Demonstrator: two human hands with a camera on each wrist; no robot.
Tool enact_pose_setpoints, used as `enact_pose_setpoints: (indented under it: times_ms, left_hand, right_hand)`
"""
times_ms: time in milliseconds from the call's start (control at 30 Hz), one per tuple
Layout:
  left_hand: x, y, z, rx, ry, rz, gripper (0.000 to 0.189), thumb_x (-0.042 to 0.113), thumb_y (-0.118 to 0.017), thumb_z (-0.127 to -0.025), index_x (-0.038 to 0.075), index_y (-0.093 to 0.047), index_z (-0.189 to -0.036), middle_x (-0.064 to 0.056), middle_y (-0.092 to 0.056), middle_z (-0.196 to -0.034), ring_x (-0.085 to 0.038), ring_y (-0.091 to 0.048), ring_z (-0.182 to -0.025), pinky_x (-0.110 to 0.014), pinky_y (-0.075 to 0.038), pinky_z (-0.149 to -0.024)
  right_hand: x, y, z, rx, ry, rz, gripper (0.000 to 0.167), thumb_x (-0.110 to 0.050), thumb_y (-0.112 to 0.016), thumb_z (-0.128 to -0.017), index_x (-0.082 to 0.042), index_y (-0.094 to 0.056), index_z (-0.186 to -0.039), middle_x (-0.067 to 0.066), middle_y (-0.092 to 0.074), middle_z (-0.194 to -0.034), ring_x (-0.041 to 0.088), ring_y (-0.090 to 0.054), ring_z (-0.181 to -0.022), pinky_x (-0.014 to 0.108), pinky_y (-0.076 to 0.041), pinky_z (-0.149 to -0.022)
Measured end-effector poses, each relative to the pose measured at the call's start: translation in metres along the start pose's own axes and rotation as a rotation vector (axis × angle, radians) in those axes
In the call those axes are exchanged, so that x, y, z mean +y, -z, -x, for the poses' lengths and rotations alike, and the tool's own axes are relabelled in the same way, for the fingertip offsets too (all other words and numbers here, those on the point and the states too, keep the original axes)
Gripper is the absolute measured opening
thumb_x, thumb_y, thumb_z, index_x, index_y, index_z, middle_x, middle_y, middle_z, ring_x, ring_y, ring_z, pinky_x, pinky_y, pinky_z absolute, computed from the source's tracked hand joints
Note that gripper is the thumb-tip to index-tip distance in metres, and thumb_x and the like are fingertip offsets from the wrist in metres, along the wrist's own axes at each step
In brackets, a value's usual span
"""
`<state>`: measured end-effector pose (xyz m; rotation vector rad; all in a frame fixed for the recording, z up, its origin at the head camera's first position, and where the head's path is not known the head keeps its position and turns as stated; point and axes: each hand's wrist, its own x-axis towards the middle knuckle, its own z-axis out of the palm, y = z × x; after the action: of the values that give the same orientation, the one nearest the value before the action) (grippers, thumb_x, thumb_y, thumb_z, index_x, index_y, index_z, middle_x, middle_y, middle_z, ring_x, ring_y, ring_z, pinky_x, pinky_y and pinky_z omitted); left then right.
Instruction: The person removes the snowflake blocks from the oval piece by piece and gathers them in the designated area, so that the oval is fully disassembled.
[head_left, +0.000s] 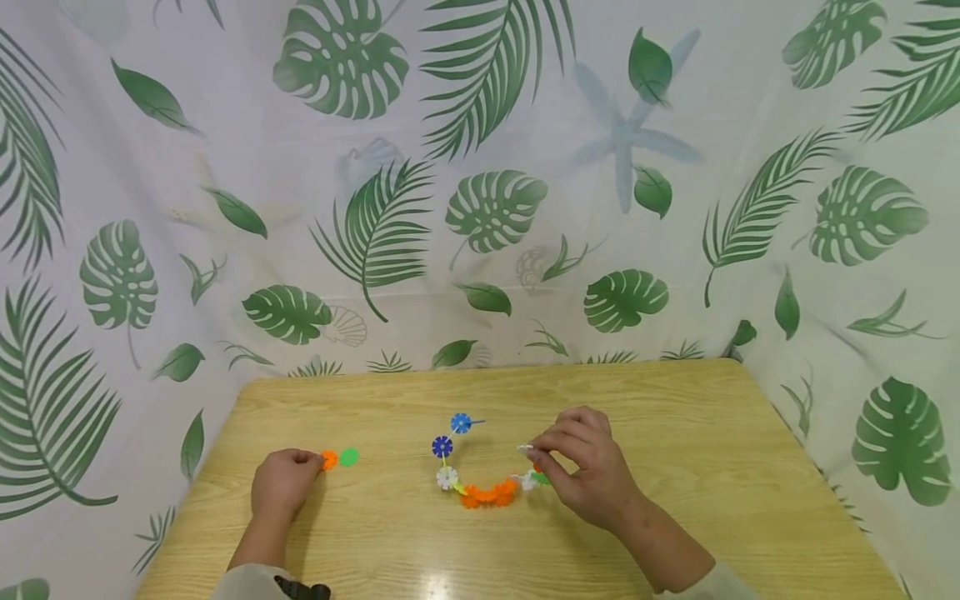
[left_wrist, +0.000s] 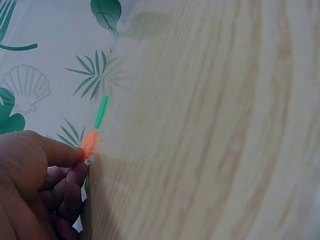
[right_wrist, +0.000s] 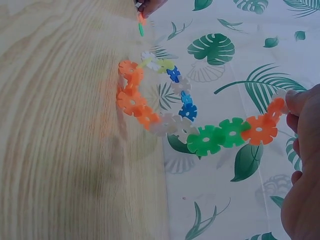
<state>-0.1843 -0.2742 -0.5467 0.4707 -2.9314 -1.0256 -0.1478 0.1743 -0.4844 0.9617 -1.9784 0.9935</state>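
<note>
My left hand [head_left: 283, 483] pinches an orange notched plastic disc [head_left: 328, 460] by its edge at the table's left. Just past it, a green disc [head_left: 348, 457] stands nearly in line with the orange one. On the right, my right hand [head_left: 588, 467] pinches a white disc [head_left: 524, 449] at one end of a curved chain of interlocked discs. From that end the chain runs through orange discs [right_wrist: 259, 130], green discs [right_wrist: 204, 140], white discs and more orange discs [head_left: 487, 497]. It bends round through yellow and white to dark blue [head_left: 442, 447] and lighter blue [head_left: 461, 423].
The wooden table [head_left: 390, 550] has its far edge against a hanging cloth [head_left: 540, 325] printed with green leaves. More cloth hangs at both sides. A dark strap [head_left: 300, 588] is round my left wrist.
</note>
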Motion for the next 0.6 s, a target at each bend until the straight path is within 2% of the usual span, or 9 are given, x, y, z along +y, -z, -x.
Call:
enact_pose_setpoints:
  times_ms: [233, 600]
  left_hand:
    - [-0.0021, -0.0020, -0.0032, -0.008, -0.008, -0.018, 0.031, 0.029, -0.064, -0.094, 0.003, -0.079, -0.102, -0.014, -0.076, -0.101, -0.027, -0.067, -0.080, -0.040, -0.053, -0.069]
    - [-0.0040, -0.0042, -0.0069, 0.001, -0.012, -0.032, 0.029, 0.028, -0.066, -0.094, 0.004, -0.079, -0.100, -0.013, -0.076, -0.099, -0.029, -0.068, -0.081, -0.046, -0.053, -0.072]
  right_hand:
    - [-0.0006, -0.0002, -0.0004, -0.001, -0.001, 0.003, 0.007, -0.021, -0.078, -0.095, -0.016, -0.079, -0.090, -0.010, -0.072, -0.089, 0.021, -0.055, -0.092, 0.048, -0.034, -0.089]
    - [0.0002, -0.0009, -0.0015, 0.004, 0.006, 0.007, 0.003, -0.015, -0.082, -0.090, -0.017, -0.079, -0.091, -0.010, -0.072, -0.088, 0.021, -0.055, -0.092, 0.048, -0.035, -0.089]
